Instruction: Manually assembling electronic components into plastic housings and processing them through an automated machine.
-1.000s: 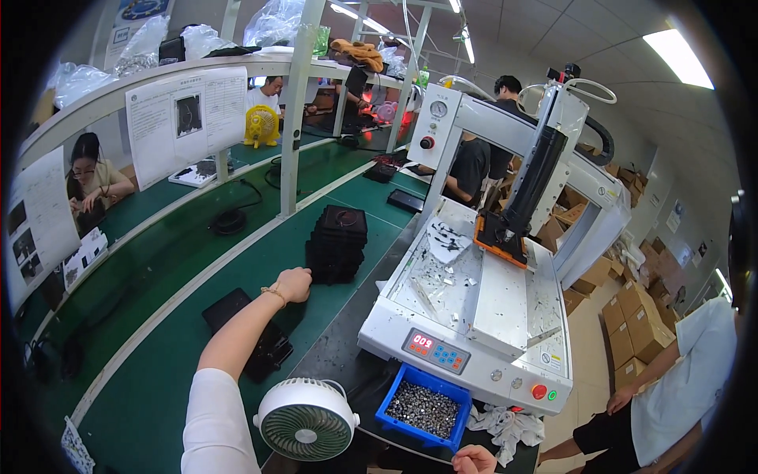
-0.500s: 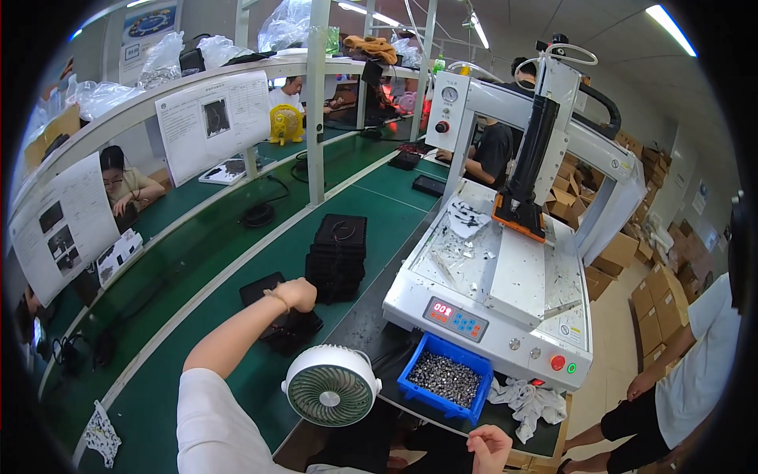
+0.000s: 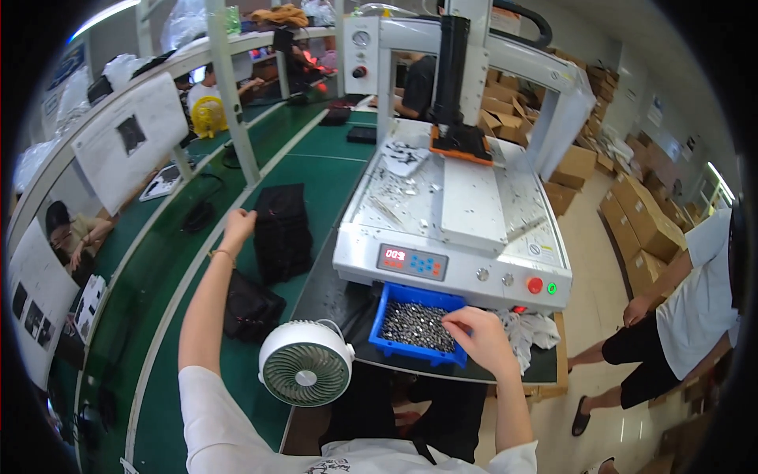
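Observation:
My left hand [image 3: 239,228] is beside the upper left edge of a stack of black flat parts [image 3: 283,237] on the green table. Its fingers are curled together, and whatever they may hold is too small to make out. Nearer to me lies a second, lower pile of black parts [image 3: 251,310]. My right hand [image 3: 480,338] reaches over the right rim of a blue bin [image 3: 384,345] full of small shiny metal pieces [image 3: 414,324]. Its thumb and fingertips come together at the pieces; anything between them is hidden.
A white fan [image 3: 306,363] stands at the front edge. Behind the bin is a white bench machine [image 3: 474,268] with an orange-edged black head [image 3: 462,146]. A white cloth [image 3: 530,336] lies right of the bin. A person in a white shirt [image 3: 695,276] stands at the right.
My left hand has gone from the lower black pile to the far stack's left side. My right hand has moved up from the front edge to the bin. The view has shifted rightward.

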`<state>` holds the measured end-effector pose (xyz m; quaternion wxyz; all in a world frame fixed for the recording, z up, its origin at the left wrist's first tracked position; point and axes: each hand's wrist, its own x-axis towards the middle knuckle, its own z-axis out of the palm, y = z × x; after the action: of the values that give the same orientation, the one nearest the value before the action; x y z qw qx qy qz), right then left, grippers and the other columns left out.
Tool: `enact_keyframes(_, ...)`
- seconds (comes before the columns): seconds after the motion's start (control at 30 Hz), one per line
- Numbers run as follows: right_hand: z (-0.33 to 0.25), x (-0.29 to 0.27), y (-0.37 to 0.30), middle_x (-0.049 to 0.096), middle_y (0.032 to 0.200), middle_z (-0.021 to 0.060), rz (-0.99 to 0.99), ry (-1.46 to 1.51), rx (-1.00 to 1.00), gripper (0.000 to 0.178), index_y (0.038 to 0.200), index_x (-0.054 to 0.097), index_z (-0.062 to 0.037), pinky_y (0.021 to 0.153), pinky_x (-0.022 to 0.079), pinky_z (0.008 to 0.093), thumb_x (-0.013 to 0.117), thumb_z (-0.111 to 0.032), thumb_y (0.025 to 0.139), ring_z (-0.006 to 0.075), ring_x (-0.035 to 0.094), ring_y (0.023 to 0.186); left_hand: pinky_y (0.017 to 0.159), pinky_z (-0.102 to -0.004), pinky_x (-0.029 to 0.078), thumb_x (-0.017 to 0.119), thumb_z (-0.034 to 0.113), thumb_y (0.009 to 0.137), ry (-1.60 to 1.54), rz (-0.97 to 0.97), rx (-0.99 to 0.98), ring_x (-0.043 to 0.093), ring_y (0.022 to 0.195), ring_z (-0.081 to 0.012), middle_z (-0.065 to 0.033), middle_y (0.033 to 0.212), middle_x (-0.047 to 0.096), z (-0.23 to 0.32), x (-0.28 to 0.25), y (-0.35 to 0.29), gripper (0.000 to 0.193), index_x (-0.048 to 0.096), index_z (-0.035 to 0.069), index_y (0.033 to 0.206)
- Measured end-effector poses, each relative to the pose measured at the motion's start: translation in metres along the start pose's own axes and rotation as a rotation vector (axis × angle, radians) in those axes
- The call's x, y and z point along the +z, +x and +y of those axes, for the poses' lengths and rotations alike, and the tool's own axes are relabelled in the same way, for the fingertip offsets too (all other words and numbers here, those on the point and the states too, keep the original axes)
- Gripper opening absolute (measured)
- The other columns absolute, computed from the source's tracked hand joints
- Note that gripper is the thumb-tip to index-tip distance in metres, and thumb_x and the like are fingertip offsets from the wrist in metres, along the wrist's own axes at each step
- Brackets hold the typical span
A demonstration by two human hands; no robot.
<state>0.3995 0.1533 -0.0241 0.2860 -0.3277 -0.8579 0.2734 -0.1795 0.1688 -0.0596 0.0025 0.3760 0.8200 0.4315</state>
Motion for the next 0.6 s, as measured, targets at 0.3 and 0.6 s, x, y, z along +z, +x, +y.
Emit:
enact_keyframes(0.3,0.010,0.023,0.020,0.067,0.091,0.0077,-0.179,-0.082,-0.180,0.012,0.093,0.071,-0.0045,0.071,0.054,0.0331,0.068,-0.011,0.084,0.0246,0.066,0.078,0.079,-0.0310,0.055,0.056,0.011,0.095,-1.305,-0.240,-0.361,0.061,0.089,-0.0230,-0.0163,0.097,0.061,0.052,-0.064,-0.058,0.018,0.057,-0.007,0.095)
enact_keyframes(0.6,0.014,0.027,0.030,0.064,0.089,0.0101,-0.251,0.024,-0.187,0.009,0.088,0.070,-0.0018,0.072,0.054,0.0349,0.068,-0.009,0.083,0.0263,0.065,0.080,0.098,-0.0493,0.048,0.042,-0.001,0.080,-1.776,-0.546,-0.353,0.055,0.112,-0.0381,-0.0270,0.125,0.053,0.137,-0.111,-0.207,0.044,0.048,-0.012,0.122)
